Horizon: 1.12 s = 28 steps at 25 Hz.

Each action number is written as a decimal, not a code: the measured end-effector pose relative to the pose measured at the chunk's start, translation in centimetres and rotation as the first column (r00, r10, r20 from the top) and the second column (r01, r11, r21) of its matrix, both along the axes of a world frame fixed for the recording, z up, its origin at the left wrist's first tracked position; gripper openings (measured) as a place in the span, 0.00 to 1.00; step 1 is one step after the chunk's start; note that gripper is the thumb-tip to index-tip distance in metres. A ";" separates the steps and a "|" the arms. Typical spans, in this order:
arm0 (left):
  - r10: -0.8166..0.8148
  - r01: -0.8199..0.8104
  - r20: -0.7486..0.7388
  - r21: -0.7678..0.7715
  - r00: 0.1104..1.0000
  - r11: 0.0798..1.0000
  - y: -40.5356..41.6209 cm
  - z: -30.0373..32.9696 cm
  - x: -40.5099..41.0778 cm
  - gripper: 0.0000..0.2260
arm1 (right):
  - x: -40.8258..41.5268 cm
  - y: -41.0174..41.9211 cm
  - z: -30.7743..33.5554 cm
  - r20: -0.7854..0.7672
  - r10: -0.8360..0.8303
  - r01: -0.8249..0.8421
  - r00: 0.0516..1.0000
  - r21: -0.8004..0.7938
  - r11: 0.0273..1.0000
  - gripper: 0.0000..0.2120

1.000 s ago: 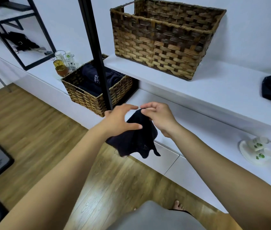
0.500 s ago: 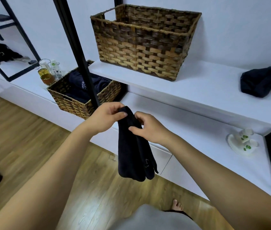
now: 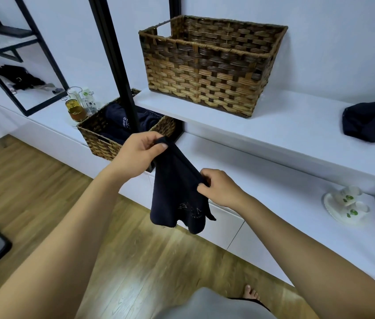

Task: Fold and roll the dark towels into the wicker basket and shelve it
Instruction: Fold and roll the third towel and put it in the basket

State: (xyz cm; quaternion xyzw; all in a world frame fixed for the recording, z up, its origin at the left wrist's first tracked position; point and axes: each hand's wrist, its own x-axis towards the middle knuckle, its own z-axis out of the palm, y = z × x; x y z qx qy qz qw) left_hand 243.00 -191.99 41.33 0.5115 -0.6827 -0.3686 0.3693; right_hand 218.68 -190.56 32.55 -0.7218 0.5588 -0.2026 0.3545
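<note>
Head view: I hold a dark navy cloth towel just below the small brown wicker basket, left hand and right hand each pinching its top edge. Folding seems underway; next, I'd bring the edges together.

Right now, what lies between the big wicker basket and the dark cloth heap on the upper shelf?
Nothing: in the head view, bare white upper shelf runs from the big wicker basket to the dark cloth heap.
</note>
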 end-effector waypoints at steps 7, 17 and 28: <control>0.239 -0.251 -0.178 -0.049 0.955 0.967 -0.8 2.0 2.9 0.06 | -2.0 -0.9 -2.8 -0.053 -0.008 0.014 0.999 0.124 0.992 0.05; 0.621 -0.618 -0.081 0.062 0.780 0.784 -1.8 -0.3 5.7 0.04 | -3.9 -1.2 0.6 0.394 -0.227 0.178 0.891 0.158 0.971 0.07; -0.227 0.241 -0.145 0.093 0.963 0.966 0.9 -4.1 -8.2 0.09 | -1.9 0.6 5.9 0.485 -0.199 0.192 0.852 0.063 0.979 0.05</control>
